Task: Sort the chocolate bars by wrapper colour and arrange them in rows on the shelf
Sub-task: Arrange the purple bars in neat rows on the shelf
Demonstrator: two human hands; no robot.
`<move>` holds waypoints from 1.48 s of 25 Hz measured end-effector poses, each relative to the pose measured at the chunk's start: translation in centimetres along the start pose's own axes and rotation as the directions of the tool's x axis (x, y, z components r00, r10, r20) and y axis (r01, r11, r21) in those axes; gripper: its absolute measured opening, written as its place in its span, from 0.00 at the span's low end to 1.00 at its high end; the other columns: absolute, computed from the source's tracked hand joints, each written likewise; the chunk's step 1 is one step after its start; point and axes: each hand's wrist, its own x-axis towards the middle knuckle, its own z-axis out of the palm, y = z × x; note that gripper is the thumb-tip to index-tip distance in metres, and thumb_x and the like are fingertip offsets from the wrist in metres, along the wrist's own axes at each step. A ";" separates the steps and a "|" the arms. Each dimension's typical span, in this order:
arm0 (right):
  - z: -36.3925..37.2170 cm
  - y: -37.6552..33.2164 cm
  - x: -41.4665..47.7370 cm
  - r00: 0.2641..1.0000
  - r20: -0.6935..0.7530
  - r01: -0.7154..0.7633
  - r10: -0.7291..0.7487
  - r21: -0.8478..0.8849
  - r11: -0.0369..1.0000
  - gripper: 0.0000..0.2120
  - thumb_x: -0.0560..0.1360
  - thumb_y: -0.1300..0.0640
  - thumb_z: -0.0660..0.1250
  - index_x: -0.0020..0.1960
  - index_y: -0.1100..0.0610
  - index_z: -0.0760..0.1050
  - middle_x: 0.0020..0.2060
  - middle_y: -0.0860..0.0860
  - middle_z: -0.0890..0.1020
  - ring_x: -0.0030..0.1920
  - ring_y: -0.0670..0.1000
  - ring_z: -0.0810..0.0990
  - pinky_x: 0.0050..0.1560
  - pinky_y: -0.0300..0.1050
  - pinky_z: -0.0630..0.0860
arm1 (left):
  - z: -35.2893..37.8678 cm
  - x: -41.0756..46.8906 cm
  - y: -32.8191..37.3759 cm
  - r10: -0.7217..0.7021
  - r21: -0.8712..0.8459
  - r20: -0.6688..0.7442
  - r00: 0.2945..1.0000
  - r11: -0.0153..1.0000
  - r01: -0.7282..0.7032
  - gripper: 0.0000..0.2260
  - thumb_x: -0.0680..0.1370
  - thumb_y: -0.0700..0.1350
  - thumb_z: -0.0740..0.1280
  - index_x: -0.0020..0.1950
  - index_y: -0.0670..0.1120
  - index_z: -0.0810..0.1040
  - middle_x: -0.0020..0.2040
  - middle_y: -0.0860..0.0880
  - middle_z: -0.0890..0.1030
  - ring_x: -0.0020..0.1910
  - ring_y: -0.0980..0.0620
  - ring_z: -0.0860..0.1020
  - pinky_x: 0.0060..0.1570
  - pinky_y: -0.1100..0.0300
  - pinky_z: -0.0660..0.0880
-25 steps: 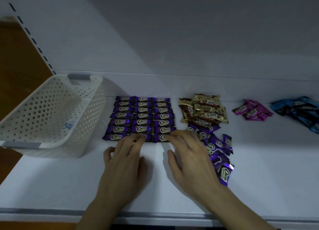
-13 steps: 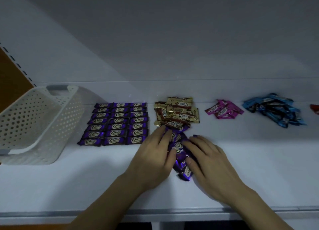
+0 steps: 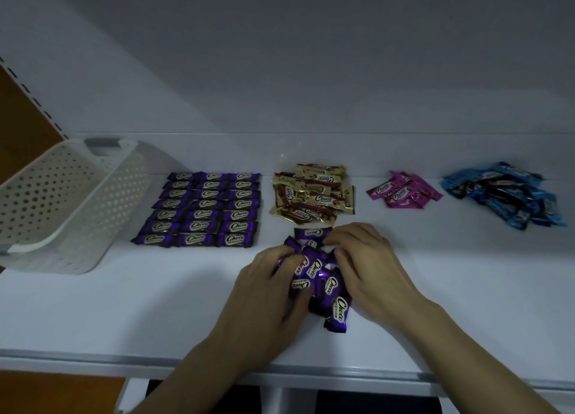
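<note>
A neat grid of purple chocolate bars (image 3: 202,208), three columns wide, lies on the white shelf (image 3: 149,304) left of centre. In front of the gold pile sits a loose heap of purple bars (image 3: 329,289). My left hand (image 3: 267,292) curls round the heap's left side, fingers and thumb gripping bars. My right hand (image 3: 367,267) covers the right side, its bent fingertips pinching bars at the heap's far end. Part of the heap is hidden under both hands.
A gold pile (image 3: 314,192), a pink pile (image 3: 404,191) and a blue pile (image 3: 504,196) lie unsorted along the back. A white perforated basket (image 3: 62,227) stands tilted at the left. The shelf's grey front edge (image 3: 93,359) runs below my forearms.
Both hands left the front row of the purple grid, moved right to the loose purple heap and closed round it. The view panned right too.
</note>
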 end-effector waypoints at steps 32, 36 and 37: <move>-1.6 1.1 2.8 0.956 -0.143 -0.160 0.255 0.474 0.866 0.05 0.80 0.52 0.66 0.46 0.44 0.76 0.38 0.41 0.82 0.41 0.43 0.82 0.45 0.50 0.80 | -4.8 8.9 -1.0 0.068 -0.046 0.296 0.953 0.997 -0.057 0.17 0.81 0.38 0.60 0.68 0.51 0.73 0.57 0.57 0.77 0.53 0.61 0.76 0.53 0.63 0.74; -1.5 0.7 2.6 0.973 -0.119 -0.121 0.196 0.458 0.881 0.06 0.82 0.54 0.63 0.47 0.48 0.76 0.39 0.43 0.82 0.42 0.45 0.82 0.45 0.50 0.79 | -4.0 6.6 0.6 0.053 0.075 0.375 0.926 0.993 -0.087 0.24 0.82 0.56 0.58 0.77 0.54 0.61 0.69 0.52 0.69 0.65 0.54 0.68 0.65 0.54 0.69; -1.4 0.7 2.5 0.975 -0.121 -0.115 0.187 0.444 0.889 0.06 0.82 0.54 0.63 0.47 0.49 0.76 0.39 0.44 0.82 0.41 0.45 0.81 0.45 0.49 0.79 | -2.9 5.8 0.9 0.026 0.154 0.401 0.916 0.983 -0.096 0.31 0.79 0.67 0.57 0.79 0.55 0.56 0.72 0.51 0.66 0.69 0.52 0.64 0.69 0.50 0.66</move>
